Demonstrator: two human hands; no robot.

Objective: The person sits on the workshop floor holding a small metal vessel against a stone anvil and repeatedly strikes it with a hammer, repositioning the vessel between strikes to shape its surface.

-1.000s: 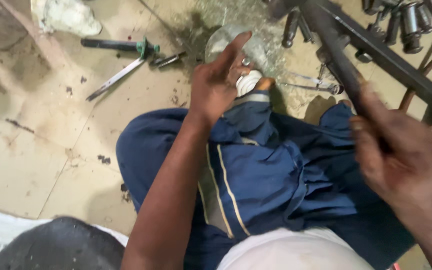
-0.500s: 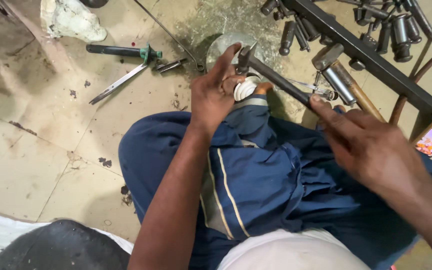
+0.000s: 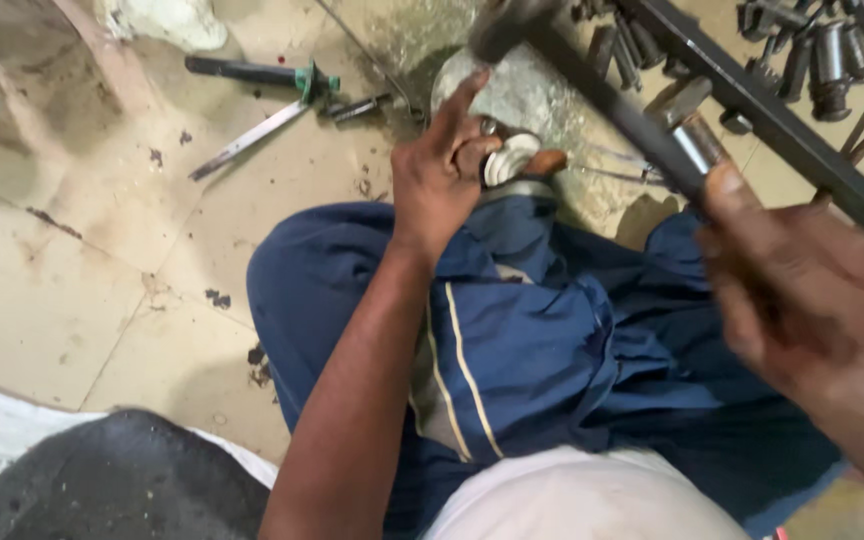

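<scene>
I sit on the floor with my legs in blue trousers (image 3: 512,340). My left hand (image 3: 442,175) reaches past my knee and grips a small round metal part (image 3: 507,160) held against a grey stone slab (image 3: 527,95). My right hand (image 3: 802,290), blurred by motion, is closed on the dark handle of a hammer (image 3: 592,90). The hammer's head (image 3: 502,25) is raised above the part, near the top edge of the view.
A black metal rack (image 3: 772,110) with several dark cylindrical tools runs along the top right. A green-collared screwdriver (image 3: 257,72) and a flat metal blade (image 3: 247,140) lie on the stained tile floor at upper left. A dark round object (image 3: 112,485) sits at bottom left.
The hammer has swung up from resting on the part to a raised position. My right hand moved back with it. My left hand stayed on the part.
</scene>
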